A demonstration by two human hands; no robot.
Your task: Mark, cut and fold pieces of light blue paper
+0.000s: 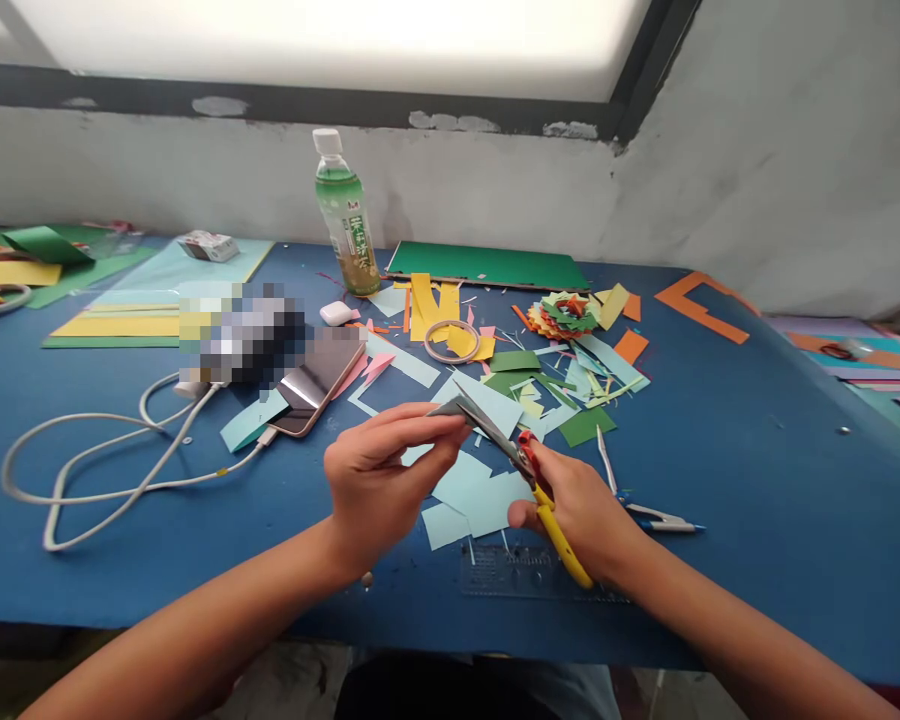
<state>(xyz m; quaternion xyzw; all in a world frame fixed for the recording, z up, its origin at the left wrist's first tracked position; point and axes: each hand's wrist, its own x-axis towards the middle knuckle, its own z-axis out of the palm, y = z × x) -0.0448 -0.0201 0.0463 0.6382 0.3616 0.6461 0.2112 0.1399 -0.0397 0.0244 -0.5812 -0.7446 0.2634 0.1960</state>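
Small grey-looking piece of paper [444, 408] pinched between thumb and fingers of the left hand [382, 470], held above the bench [195, 570]. Scissors [525, 464] gripped in the right hand [581, 500], blades pointed at the paper. Pale blue scraps [495, 500] scattered beneath. Clear ruler [495, 580] laid near the front edge. Layered paper flower [562, 315] set farther back, green-topped bottle [349, 225] stood near the wall [495, 185].

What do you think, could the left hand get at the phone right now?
Probably yes, after letting go: the left hand is pinching grey paper, but nothing appears to stand between it and the phone.
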